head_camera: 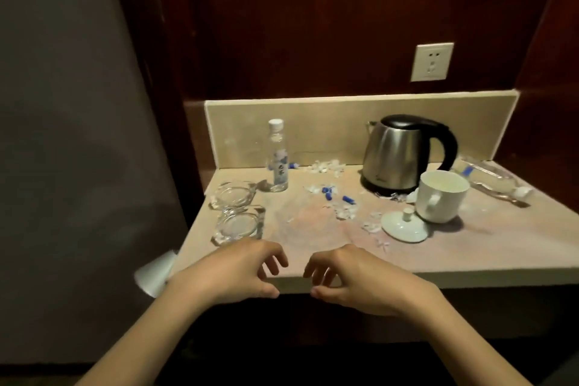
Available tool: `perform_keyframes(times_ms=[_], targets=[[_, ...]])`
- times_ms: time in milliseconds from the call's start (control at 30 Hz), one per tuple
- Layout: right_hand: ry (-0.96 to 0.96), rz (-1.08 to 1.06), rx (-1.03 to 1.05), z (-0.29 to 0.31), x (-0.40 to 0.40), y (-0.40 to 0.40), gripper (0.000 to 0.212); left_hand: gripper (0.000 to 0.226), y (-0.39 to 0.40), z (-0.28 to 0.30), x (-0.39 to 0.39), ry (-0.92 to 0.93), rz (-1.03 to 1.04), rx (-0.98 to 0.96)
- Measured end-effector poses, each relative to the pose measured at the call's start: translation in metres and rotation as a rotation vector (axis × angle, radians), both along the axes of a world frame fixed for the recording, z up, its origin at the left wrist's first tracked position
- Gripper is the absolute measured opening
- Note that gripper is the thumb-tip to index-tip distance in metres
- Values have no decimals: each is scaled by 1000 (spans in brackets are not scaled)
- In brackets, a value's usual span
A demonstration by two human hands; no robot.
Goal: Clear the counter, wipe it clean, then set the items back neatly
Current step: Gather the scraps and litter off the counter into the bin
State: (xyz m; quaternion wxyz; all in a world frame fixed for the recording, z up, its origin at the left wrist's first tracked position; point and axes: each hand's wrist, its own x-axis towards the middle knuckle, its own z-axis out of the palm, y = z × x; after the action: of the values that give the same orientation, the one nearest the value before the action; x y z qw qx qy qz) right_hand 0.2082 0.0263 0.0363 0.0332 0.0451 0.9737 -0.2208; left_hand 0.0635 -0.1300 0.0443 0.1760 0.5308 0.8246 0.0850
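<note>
Left hand [233, 273]: empty, fingers loosely curled, over front edge of beige stone counter [470, 260].
Right hand [360, 279]: likewise empty.
Counter items: steel kettle [398, 155], white mug [441, 196], upright clear bottle [278, 157], two glass ashtrays [239, 224], scattered scraps.

2 bare forearms; no sleeves visible

Steel kettle [396, 155] (black handle), white mug [440, 196], beige counter [470, 244], blue scraps [328, 193].

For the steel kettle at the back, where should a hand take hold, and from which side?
By the black loop handle of the kettle, coming from the right: it arches out on that side, spout pointing left. The mug stands close in front, so reach over it.
</note>
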Motion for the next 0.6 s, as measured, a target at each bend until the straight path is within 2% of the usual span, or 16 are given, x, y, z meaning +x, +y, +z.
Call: perform_keyframes(times_ms=[267, 600], targets=[[-16, -69, 50, 24, 50, 129, 27, 32, 140, 16, 35, -62, -10, -18], [9, -153, -12, 27, 89, 236, 24, 37, 241, -3, 52, -51, 0, 49]])
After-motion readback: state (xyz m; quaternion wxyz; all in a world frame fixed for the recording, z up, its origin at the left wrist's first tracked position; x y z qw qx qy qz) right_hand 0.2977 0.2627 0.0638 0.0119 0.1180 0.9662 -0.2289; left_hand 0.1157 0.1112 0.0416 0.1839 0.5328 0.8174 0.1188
